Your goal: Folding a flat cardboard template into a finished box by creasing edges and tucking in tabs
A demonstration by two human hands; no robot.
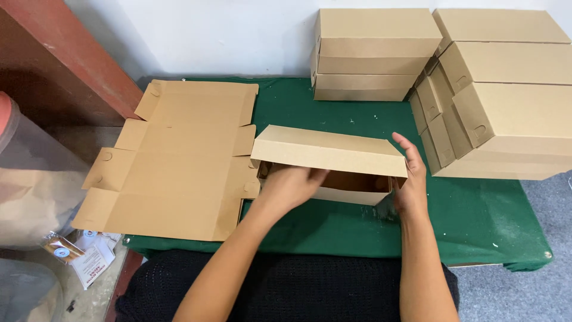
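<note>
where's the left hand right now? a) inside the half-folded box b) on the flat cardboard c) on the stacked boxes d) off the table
a: the left hand reaches into the open box, under its lid, while the right hand presses the box's right end.

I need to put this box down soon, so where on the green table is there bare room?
Bare green cloth lies right of the right hand, below the leaning boxes. Another patch lies behind the half-folded box, between the flat cardboard sheets and the back stack. The left side and right rear are crowded. The left hand reaches inside the box.
</note>
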